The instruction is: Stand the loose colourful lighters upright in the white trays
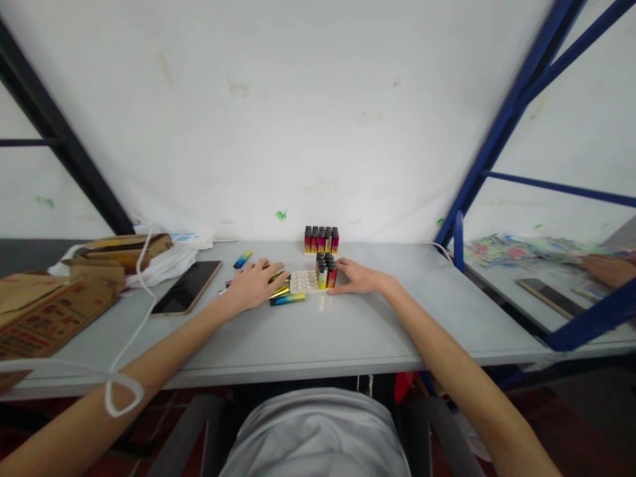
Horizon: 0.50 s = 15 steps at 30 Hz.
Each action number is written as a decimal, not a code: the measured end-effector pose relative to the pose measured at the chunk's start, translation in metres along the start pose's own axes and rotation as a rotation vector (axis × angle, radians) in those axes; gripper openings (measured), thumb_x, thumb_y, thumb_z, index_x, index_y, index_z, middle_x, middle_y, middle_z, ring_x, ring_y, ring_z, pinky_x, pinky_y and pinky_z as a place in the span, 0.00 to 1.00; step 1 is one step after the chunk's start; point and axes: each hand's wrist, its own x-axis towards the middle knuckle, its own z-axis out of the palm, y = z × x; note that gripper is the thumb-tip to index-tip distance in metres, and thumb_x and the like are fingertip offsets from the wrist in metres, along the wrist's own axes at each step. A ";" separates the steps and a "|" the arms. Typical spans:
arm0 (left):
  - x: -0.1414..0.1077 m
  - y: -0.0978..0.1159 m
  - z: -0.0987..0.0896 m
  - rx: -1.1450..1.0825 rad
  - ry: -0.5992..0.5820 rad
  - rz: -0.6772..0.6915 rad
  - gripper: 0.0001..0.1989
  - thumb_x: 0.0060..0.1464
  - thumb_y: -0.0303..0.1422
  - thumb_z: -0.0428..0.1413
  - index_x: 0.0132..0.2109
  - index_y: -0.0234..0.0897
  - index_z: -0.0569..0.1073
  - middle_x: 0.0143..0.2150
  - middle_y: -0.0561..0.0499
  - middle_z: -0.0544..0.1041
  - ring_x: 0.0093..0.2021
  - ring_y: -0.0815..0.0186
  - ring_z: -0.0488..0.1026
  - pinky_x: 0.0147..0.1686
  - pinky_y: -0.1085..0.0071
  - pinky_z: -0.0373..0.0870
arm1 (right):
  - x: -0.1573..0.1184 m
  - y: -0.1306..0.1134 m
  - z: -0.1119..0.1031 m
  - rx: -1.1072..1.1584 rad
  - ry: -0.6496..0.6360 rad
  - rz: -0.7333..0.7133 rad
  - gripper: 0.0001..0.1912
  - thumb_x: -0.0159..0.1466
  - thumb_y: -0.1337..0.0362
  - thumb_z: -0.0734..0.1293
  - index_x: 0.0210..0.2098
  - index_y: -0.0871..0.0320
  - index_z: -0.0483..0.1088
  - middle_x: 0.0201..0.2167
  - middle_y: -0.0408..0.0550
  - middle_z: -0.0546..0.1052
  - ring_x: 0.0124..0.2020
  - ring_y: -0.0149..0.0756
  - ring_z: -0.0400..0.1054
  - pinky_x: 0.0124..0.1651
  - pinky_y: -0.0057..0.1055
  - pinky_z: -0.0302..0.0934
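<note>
My left hand (253, 283) lies with spread fingers over a loose pile of lighters, including a gold lighter (279, 292) and a blue-yellow lighter (288, 299); its palm hides part of the pile. My right hand (358, 277) grips the right end of a white tray (302, 282) with round holes, thumb at the near corner and fingers along the side. Several colourful lighters (326, 271) with black tops stand upright in that end of the tray. The holes toward my left hand hold no lighters.
Behind stands a second block of upright lighters (321, 240). Another lighter (243, 259) lies beyond my left hand. To the left are a phone (187, 287), a white cable (144, 324) and cardboard boxes (54, 305). A blue metal frame (491, 146) rises at right; a co-worker's hand (609, 268) is beyond it.
</note>
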 end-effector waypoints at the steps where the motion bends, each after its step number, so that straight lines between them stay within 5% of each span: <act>1: 0.007 -0.003 -0.006 0.001 -0.010 -0.033 0.29 0.67 0.52 0.38 0.63 0.45 0.71 0.57 0.40 0.77 0.55 0.49 0.74 0.53 0.53 0.68 | -0.001 0.000 0.000 0.004 0.002 0.003 0.43 0.63 0.39 0.70 0.66 0.62 0.64 0.63 0.61 0.68 0.64 0.53 0.64 0.68 0.49 0.58; 7: 0.052 -0.048 -0.040 0.191 0.013 -0.282 0.24 0.63 0.41 0.47 0.59 0.34 0.73 0.54 0.34 0.79 0.54 0.47 0.76 0.49 0.57 0.71 | -0.002 -0.002 0.002 0.009 0.017 0.022 0.42 0.63 0.39 0.70 0.66 0.62 0.64 0.64 0.62 0.67 0.64 0.54 0.63 0.69 0.50 0.57; 11: 0.064 -0.074 -0.028 0.199 -0.233 -0.398 0.21 0.57 0.43 0.53 0.47 0.31 0.79 0.51 0.30 0.80 0.51 0.44 0.78 0.46 0.58 0.72 | -0.001 -0.003 0.002 0.007 0.010 0.017 0.43 0.63 0.39 0.70 0.66 0.62 0.64 0.64 0.62 0.67 0.64 0.54 0.63 0.69 0.50 0.57; 15: 0.067 -0.082 -0.017 0.125 -0.102 -0.299 0.15 0.55 0.38 0.54 0.42 0.32 0.79 0.46 0.32 0.82 0.48 0.48 0.79 0.47 0.61 0.71 | -0.001 -0.003 0.002 -0.009 0.002 0.029 0.45 0.62 0.37 0.69 0.66 0.64 0.64 0.63 0.64 0.67 0.64 0.54 0.63 0.69 0.50 0.56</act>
